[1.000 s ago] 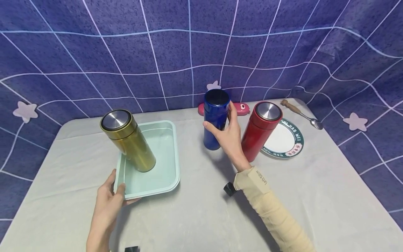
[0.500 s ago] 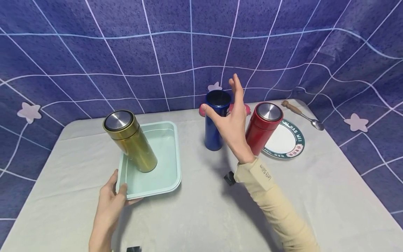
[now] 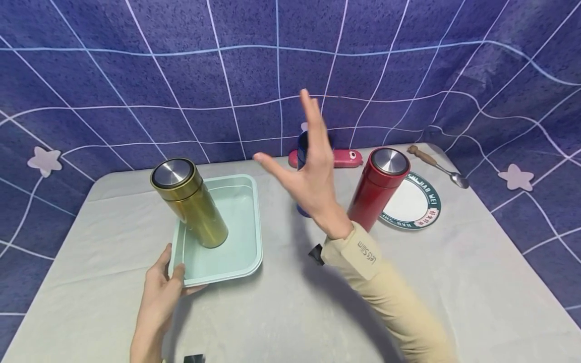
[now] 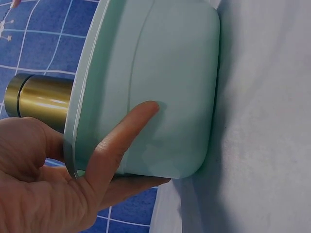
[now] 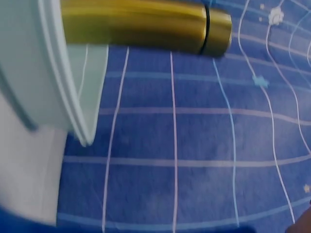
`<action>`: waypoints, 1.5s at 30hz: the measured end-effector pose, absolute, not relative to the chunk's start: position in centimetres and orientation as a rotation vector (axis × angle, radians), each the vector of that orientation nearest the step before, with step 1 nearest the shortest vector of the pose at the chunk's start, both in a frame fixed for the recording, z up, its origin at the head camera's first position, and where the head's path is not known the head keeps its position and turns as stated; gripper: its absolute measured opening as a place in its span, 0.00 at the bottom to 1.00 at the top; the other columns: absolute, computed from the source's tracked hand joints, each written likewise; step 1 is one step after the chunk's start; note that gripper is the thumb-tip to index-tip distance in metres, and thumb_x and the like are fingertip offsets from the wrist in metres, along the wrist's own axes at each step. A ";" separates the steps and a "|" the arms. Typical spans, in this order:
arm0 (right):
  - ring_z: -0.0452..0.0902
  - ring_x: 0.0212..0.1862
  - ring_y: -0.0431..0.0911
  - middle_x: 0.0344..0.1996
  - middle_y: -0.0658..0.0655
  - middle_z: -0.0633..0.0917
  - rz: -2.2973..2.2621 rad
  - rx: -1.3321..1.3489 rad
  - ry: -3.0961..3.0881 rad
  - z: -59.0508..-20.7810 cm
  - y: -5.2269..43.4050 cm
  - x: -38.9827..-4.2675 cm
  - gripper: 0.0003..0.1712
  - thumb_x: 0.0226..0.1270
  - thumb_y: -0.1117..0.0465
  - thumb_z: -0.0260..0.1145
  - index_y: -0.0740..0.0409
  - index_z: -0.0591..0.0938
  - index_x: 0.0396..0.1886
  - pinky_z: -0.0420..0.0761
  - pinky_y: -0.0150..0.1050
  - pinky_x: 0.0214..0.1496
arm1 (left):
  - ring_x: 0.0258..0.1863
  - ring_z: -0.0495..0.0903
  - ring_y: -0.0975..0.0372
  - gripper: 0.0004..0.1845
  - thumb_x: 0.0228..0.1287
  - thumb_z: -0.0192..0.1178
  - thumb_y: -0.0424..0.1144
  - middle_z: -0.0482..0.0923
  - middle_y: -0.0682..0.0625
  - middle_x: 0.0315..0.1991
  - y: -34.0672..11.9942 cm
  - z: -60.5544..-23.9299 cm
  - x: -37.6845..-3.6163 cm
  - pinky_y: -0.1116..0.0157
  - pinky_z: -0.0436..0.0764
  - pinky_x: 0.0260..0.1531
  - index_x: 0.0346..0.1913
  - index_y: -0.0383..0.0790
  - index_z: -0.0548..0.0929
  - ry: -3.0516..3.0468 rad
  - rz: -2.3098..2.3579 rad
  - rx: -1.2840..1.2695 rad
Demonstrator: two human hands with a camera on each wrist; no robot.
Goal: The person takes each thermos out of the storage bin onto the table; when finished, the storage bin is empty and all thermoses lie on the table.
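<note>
The right hand (image 3: 310,171) has let go of the blue flask (image 3: 301,151) and lifted clear of it, now raised in the air with fingers spread straight, holding nothing. The blue flask stands upright on the table (image 3: 281,307), mostly hidden behind that hand, just beside the red flask (image 3: 378,187). The left hand (image 3: 162,295) still grips the near corner of the mint tray (image 3: 247,242), thumb over the rim. The gold flask (image 3: 190,202) stands upright inside the tray, steel cap shining.
</note>
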State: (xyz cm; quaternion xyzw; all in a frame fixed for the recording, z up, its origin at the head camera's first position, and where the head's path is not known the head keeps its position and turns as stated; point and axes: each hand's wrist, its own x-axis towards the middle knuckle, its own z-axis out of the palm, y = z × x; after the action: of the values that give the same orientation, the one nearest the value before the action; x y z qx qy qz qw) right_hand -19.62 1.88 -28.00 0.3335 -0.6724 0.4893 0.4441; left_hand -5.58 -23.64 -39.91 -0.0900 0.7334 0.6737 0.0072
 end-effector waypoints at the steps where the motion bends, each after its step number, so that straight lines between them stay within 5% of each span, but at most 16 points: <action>1: 0.51 0.71 0.51 0.67 0.69 0.62 1.236 0.866 -1.663 -28.1 1.3 -19.5 0.58 0.39 0.62 0.81 0.76 0.58 0.67 0.55 0.48 0.75 | 0.48 0.77 0.61 0.29 0.73 0.34 0.29 0.50 0.32 0.69 -23.7 -39.9 -5.6 0.61 0.86 0.40 0.74 0.36 0.43 2.292 2.109 -0.290; 11: 0.48 0.70 0.33 0.73 0.51 0.54 1.837 1.029 -2.099 -30.8 -4.1 -18.2 0.68 0.44 0.64 0.79 0.47 0.42 0.76 0.54 0.31 0.74 | 0.49 0.77 0.55 0.30 0.72 0.34 0.28 0.50 0.32 0.69 -23.5 -39.6 -5.6 0.61 0.86 0.40 0.74 0.34 0.41 2.336 2.063 -0.317; 18: 0.45 0.68 0.26 0.72 0.42 0.53 1.807 1.046 -2.365 -33.4 -6.9 -19.1 0.69 0.45 0.51 0.79 0.27 0.37 0.72 0.52 0.30 0.73 | 0.56 0.68 0.39 0.31 0.73 0.33 0.27 0.43 0.31 0.71 -23.1 -39.4 -5.9 0.61 0.86 0.40 0.74 0.35 0.36 2.344 2.018 -0.361; 27: 0.49 0.69 0.33 0.72 0.45 0.54 1.716 1.108 -2.446 -35.0 -8.6 -19.7 0.66 0.47 0.49 0.78 0.33 0.41 0.75 0.55 0.28 0.72 | 0.56 0.66 0.33 0.31 0.72 0.33 0.26 0.37 0.31 0.72 -22.8 -39.1 -5.8 0.60 0.86 0.39 0.73 0.33 0.36 2.404 2.008 -0.350; 35: 0.71 0.56 0.36 0.62 0.50 0.73 1.735 1.104 -2.348 -36.0 -9.2 -19.2 0.53 0.50 0.52 0.76 0.44 0.58 0.73 0.72 0.24 0.60 | 0.59 0.63 0.34 0.32 0.73 0.33 0.27 0.35 0.36 0.73 -22.9 -39.1 -5.9 0.60 0.85 0.42 0.74 0.37 0.35 2.348 2.020 -0.383; 45: 0.74 0.50 0.37 0.57 0.49 0.77 1.804 1.011 -2.332 -35.4 -8.5 -18.4 0.50 0.48 0.53 0.77 0.46 0.62 0.71 0.78 0.27 0.53 | 0.58 0.64 0.33 0.32 0.73 0.34 0.27 0.39 0.29 0.71 -23.0 -39.2 -5.7 0.61 0.85 0.41 0.74 0.35 0.35 2.368 2.008 -0.374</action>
State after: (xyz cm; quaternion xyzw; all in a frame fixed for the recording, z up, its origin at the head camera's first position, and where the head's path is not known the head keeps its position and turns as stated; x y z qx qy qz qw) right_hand -18.36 -8.52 -35.45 0.3243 -0.7482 0.5788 0.0124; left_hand -5.70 -23.04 -39.18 -0.1196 0.7572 0.6421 0.0073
